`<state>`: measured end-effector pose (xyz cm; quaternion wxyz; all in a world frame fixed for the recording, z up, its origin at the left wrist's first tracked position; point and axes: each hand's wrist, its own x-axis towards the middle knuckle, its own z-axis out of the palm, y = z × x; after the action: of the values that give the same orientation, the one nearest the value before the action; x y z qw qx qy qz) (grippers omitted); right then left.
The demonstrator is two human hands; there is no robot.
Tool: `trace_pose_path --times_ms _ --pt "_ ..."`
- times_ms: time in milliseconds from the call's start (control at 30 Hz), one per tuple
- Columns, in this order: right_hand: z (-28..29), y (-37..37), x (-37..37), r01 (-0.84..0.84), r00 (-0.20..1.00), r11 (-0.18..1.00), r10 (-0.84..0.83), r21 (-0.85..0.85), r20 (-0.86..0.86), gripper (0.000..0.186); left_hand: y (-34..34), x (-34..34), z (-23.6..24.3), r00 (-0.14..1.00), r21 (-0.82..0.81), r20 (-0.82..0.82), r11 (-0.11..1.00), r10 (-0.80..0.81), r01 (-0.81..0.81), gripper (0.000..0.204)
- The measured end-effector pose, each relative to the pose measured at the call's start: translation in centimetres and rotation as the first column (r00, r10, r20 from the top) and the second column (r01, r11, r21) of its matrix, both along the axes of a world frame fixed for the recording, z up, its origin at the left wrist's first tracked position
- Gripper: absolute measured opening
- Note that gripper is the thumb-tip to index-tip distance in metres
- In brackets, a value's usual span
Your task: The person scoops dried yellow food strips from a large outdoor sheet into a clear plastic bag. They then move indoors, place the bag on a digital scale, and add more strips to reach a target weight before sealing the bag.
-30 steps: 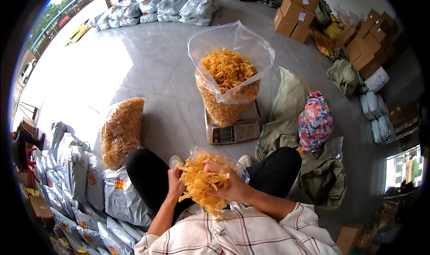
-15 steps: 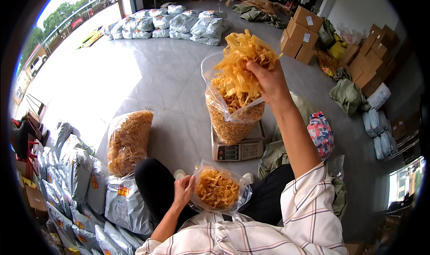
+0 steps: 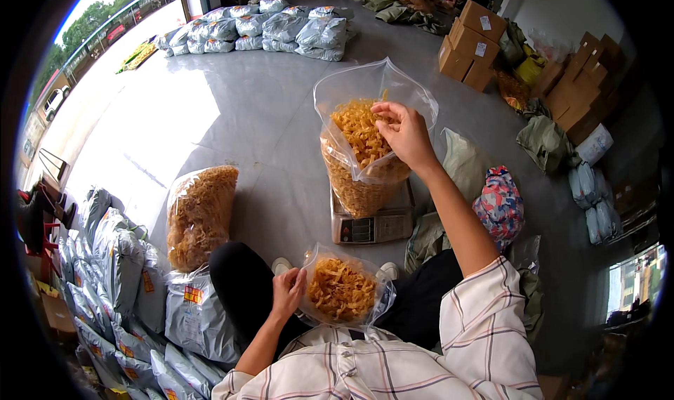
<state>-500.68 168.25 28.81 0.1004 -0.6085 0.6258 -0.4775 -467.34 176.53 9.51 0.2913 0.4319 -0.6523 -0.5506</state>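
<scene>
A large clear plastic bag (image 3: 351, 182) full of dried golden-yellow strips stands upright, its mouth wide, on a digital weighing scale (image 3: 373, 230). My right hand (image 3: 407, 134) is over the right side of its mouth, fingers curled together. A thin yellow strip shows by the fingertips; whether they grip it is unclear. In my lap lies a smaller clear bag (image 3: 385, 307) with its mouth up, holding more dried strips (image 3: 341, 290). My left hand (image 3: 288, 292) pinches the left edge of this bag.
A filled clear bag (image 3: 202, 217) leans on grey parcels (image 3: 200, 316) at my left. More grey parcels (image 3: 281, 29) are stacked at the back. Cardboard boxes (image 3: 470, 45) stand far right. A patterned cloth bundle (image 3: 499, 207) and green sacks (image 3: 430, 240) lie beside the scale.
My right hand has come down from above the large bag, and the big handful of strips is out of it. The left hand keeps hold of the small bag.
</scene>
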Motion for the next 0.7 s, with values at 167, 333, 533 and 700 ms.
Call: trace_pose_path --times_ms 167,333,533,700 --pt "-2.8 8.5 9.4 -0.68 0.726 0.57 0.613 0.461 0.312 0.013 0.4 -0.1 -0.2 0.999 0.024 -0.035 0.999 0.028 -0.027 0.039" --pt "-21.5 14.6 13.2 -0.29 0.733 0.343 0.68 0.893 -0.023 0.064 0.2 -1.3 0.6 0.998 0.008 -0.054 1.0 -0.014 0.015 0.038" --pt "-30.2 17.8 17.6 -0.26 0.669 0.741 0.601 0.62 -0.438 0.089 0.2 0.1 -0.5 1.0 -0.031 0.016 1.0 -0.006 0.006 0.038" --pt "-29.8 17.0 16.5 -0.241 0.784 0.65 0.568 0.721 -0.25 0.062 0.2 -0.4 -0.5 0.999 -0.002 -0.032 1.0 0.014 -0.014 0.039"
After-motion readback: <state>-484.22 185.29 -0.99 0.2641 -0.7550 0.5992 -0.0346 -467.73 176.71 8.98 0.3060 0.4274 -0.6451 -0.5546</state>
